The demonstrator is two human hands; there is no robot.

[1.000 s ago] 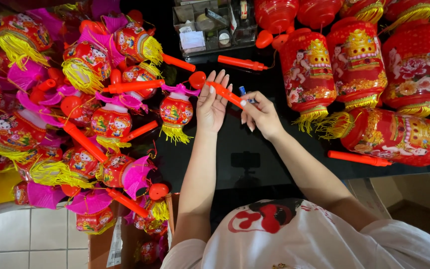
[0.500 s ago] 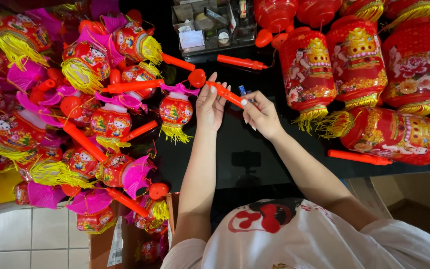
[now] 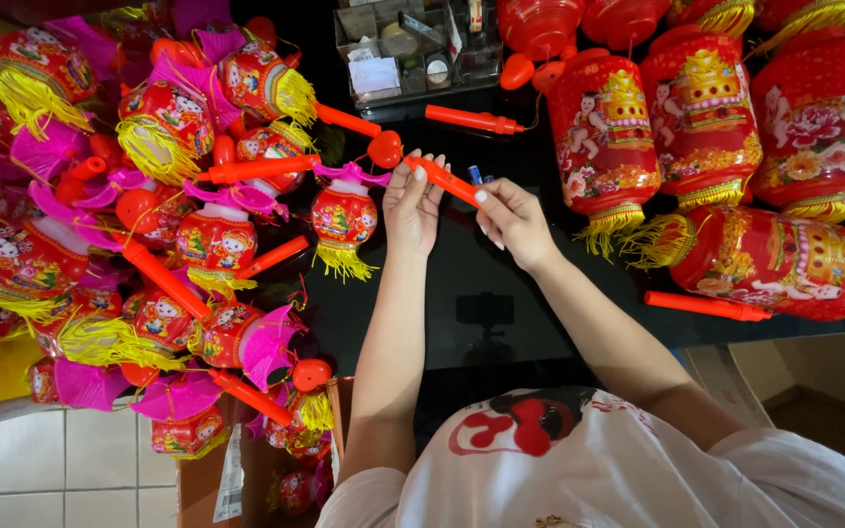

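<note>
Black counter (image 3: 501, 293) lies below you; your left hand (image 3: 413, 205) and right hand (image 3: 512, 220) both pinch 1 orange stick (image 3: 442, 179), its long axis slanting up-left to right between your fingers, lanterns (image 3: 716, 117) beyond.

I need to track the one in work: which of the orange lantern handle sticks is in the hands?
The orange stick between the left hand and right hand; its bulb end leads to the small lantern. The other sticks lie untouched.
</note>
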